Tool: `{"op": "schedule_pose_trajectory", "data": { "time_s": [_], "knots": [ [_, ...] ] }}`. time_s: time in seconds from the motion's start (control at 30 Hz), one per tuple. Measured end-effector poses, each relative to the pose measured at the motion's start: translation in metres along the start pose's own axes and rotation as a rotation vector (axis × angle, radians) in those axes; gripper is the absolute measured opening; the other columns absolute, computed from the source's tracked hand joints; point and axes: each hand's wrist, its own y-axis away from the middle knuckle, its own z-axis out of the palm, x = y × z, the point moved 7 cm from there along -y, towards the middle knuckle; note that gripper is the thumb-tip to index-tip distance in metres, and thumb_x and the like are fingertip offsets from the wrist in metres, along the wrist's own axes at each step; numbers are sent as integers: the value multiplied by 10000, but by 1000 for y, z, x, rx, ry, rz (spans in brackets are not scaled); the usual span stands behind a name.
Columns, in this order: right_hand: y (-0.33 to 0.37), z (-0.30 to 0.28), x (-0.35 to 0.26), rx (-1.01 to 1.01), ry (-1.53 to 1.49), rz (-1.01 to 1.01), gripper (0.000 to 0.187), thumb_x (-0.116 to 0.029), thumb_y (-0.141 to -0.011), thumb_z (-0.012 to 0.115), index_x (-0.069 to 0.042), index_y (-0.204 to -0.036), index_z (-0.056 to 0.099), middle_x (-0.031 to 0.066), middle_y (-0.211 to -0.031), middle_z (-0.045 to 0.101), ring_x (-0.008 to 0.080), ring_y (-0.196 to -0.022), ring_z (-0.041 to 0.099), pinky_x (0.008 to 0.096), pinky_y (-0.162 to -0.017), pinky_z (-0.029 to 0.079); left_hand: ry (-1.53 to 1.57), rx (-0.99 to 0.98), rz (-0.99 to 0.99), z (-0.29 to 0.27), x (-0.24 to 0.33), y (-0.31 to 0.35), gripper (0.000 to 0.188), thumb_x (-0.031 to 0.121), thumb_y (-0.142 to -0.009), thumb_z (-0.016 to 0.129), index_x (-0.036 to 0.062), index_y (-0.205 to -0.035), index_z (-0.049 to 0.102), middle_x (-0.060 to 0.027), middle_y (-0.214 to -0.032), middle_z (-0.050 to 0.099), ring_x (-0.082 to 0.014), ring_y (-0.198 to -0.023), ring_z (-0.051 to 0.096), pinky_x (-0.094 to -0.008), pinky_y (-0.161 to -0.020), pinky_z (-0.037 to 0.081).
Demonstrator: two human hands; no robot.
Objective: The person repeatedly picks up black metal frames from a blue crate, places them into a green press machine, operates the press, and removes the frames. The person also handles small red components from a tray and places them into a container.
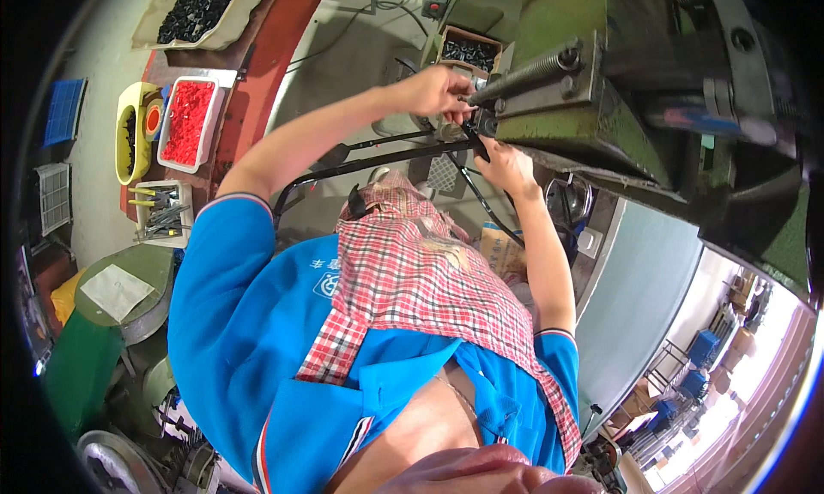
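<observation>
Both my hands are raised at the green machine (pixel 558 108), close to its front edge. My left hand (pixel 433 92) has its fingers bent into a pinch by the end of a spring-wrapped rod (pixel 536 72); whatever is between the fingertips is too small to make out. Just below it, my right hand (pixel 508 166) closes its fingers on a small black part (pixel 482 127), which touches the machine's working end. A black tubular frame (pixel 369 161) stretches under my forearms. Behind my hands sits a cardboard box (pixel 446 46) of small black pieces.
On the red bench (pixel 225 133) to the left stand a white tray (pixel 201 155) of red parts, a yellow bin (pixel 125 161) and a box of pliers (pixel 163 211). Black pieces fill a large sack-lined container (pixel 243 18). A round green stool (pixel 142 266) holds paper.
</observation>
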Motion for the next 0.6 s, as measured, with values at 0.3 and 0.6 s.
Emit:
{"op": "schedule_pose_trajectory", "data": {
  "time_s": [0.3, 0.6],
  "knots": [
    [-9, -5, -25, 120, 460, -340, 279, -276, -732, 755, -79, -922, 698, 55, -847, 687, 273, -723, 664, 368, -641, 534, -658, 2, -111, 34, 18, 13, 252, 204, -884, 642, 5, -1040, 656, -128, -781, 691, -302, -723, 683, -394, -655, 540],
    [-6, -9, -20, 163, 326, -303, 358, -263, -705, 790, -92, -1003, 692, 38, -882, 692, 244, -786, 666, 356, -703, 532, -1173, 3, -146, 52, -7, 64, 607, 218, -816, 655, 112, -1374, 443, -120, -931, 662, -329, -763, 666, -450, -646, 527]
  ]
}}
